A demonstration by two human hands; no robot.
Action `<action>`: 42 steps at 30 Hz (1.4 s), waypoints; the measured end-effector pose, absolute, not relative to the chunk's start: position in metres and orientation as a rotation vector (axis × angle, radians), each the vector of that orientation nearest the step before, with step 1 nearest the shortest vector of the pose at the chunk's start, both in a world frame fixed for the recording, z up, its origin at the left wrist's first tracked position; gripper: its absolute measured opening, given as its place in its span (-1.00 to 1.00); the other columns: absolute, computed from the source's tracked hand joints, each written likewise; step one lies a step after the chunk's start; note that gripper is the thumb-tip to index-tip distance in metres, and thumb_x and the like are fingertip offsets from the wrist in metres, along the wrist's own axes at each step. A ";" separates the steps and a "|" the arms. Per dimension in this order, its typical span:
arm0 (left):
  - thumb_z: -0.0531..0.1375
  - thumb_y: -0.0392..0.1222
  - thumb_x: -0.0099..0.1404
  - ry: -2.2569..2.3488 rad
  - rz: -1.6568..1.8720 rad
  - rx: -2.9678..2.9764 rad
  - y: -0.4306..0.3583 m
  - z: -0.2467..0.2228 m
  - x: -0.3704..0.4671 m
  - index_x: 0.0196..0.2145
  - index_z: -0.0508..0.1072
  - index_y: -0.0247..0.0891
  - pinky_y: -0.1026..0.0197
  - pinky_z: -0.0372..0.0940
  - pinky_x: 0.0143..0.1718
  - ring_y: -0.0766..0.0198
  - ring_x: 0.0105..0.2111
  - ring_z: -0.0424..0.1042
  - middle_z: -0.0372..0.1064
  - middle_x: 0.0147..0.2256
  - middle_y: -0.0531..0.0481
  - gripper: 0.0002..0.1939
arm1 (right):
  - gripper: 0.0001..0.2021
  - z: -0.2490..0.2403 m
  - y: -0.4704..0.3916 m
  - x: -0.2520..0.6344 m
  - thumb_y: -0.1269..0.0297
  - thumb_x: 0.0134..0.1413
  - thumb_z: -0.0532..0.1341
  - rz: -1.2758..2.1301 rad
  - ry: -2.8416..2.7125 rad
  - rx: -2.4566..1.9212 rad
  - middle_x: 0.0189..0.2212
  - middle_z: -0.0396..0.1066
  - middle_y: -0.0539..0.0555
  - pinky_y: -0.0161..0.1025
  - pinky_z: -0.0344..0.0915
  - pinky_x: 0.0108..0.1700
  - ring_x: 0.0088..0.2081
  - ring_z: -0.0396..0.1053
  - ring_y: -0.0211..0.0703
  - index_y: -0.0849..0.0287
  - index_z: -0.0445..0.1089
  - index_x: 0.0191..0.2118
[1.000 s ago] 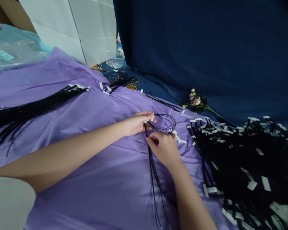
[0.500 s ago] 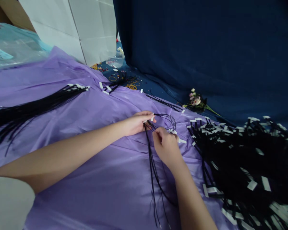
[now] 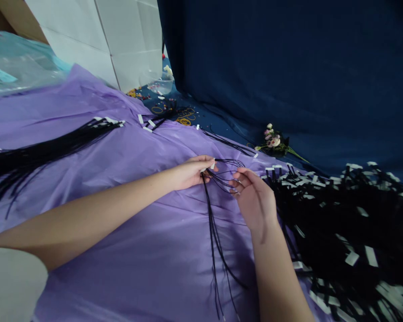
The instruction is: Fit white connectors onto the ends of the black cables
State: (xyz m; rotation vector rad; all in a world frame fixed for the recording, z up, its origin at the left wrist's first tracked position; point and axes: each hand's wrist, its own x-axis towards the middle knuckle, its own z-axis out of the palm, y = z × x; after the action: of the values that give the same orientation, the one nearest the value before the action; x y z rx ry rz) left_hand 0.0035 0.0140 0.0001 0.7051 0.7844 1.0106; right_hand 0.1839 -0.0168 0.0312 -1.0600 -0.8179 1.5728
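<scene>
My left hand (image 3: 199, 170) pinches a bundle of thin black cords (image 3: 212, 223) near a small white tag (image 3: 212, 165). From that grip, several cords hang down over the purple cloth, while others bend to the right in a loose loop (image 3: 226, 162). At the loop's right side is my right hand (image 3: 251, 192), palm turned partly toward me, its half-curled fingers around the cords. Exactly how the cords run between those fingers is partly hidden.
Purple cloth (image 3: 147, 250) covers the work surface. A large pile of black cords with white tags (image 3: 342, 214) lies right; another bundle (image 3: 63, 138) lies left. Behind are artificial flowers (image 3: 273, 141), yellow rubber bands (image 3: 184, 121), a clear bowl (image 3: 161, 85) and a dark blue curtain (image 3: 289, 67).
My right hand has turned from a closed fist to palm partly toward me, shifting slightly right, its fingers loosening. The cord loop has become smaller. My left hand keeps its place.
</scene>
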 end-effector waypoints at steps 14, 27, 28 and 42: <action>0.29 -0.18 0.16 0.784 0.991 0.670 0.014 0.001 0.003 -0.38 0.35 -0.31 0.30 0.16 -0.45 0.43 -0.52 0.27 0.37 -0.41 0.02 -0.80 | -0.66 0.038 -0.013 0.189 -0.11 0.06 0.19 1.127 -0.502 -1.031 -0.35 0.32 -0.10 -0.31 0.22 -0.35 -0.43 0.30 -0.39 0.04 0.43 -0.22; 0.31 -0.19 0.13 0.807 1.011 0.638 0.012 0.003 0.004 -0.36 0.40 -0.33 0.28 0.18 -0.45 0.39 -0.48 0.31 0.39 -0.38 -0.02 -0.81 | -0.73 0.036 -0.025 0.181 0.08 -0.07 0.32 1.208 -1.182 -1.076 -0.78 -0.07 -0.18 -0.36 -0.10 -0.63 -0.69 -0.13 -0.43 0.19 0.46 -0.54; 0.32 -0.19 0.12 0.803 1.010 0.636 0.012 0.004 0.004 -0.36 0.41 -0.33 0.28 0.18 -0.45 0.39 -0.47 0.32 0.39 -0.38 -0.02 -0.81 | -0.74 0.034 -0.026 0.179 0.10 -0.06 0.31 1.158 -1.282 -1.124 -0.77 -0.03 -0.16 -0.35 -0.06 -0.60 -0.67 -0.09 -0.42 0.20 0.46 -0.56; 0.32 -0.20 0.11 0.761 0.972 0.641 0.013 0.003 0.002 -0.41 0.44 -0.36 0.27 0.15 -0.41 0.42 -0.47 0.27 0.31 -0.43 0.03 -0.82 | -0.66 0.023 -0.020 0.182 0.14 -0.04 0.24 0.928 -1.678 -1.285 -0.68 0.12 -0.06 -0.34 0.09 -0.45 -0.50 0.20 -0.27 0.19 0.30 -0.70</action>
State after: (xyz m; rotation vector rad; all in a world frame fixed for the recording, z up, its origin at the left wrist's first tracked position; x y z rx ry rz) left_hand 0.0021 0.0126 0.0027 0.6413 0.7611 0.9717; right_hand 0.1825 -0.0204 0.0225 -1.2852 -1.6783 0.9280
